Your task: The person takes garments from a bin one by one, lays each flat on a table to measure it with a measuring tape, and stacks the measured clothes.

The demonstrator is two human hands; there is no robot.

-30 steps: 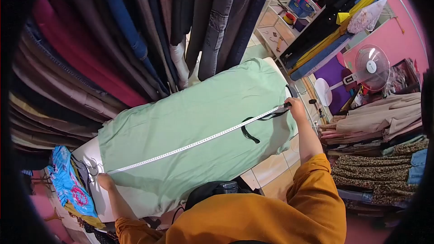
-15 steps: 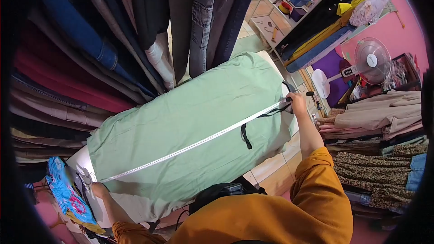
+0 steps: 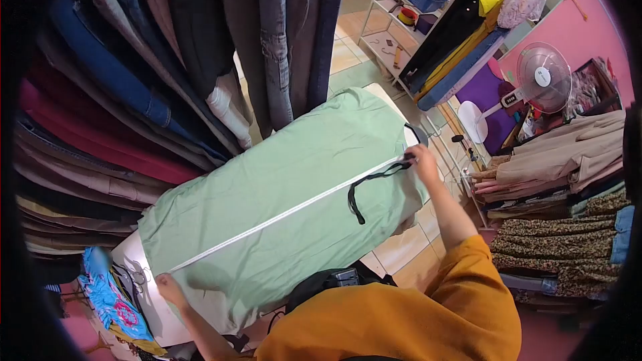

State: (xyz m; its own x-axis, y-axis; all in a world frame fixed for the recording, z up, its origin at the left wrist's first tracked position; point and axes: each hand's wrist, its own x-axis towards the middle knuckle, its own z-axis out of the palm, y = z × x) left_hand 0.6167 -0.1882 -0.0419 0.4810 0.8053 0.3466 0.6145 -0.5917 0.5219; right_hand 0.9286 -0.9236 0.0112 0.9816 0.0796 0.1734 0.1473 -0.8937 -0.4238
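Note:
A pale green garment (image 3: 267,194) lies spread over a white table (image 3: 127,251). A white measuring tape (image 3: 287,212) runs stretched lengthwise across it. My right hand (image 3: 422,162) is closed on the tape's right end, beside the garment's top edge and a black strap (image 3: 361,194). At the lower left edge of the garment, my left hand (image 3: 170,290) has its fingers pinched at the other end of the tape.
Trousers (image 3: 140,87) hang in a row along the far left side. A standing fan (image 3: 543,77), a white shelf (image 3: 384,43) and stacked clothes (image 3: 555,167) are at the right. Blue floral cloth (image 3: 110,294) lies at the lower left.
The camera view has shifted. My left hand has moved slightly right and down in the view, and my right hand left and down. The tape remains between them.

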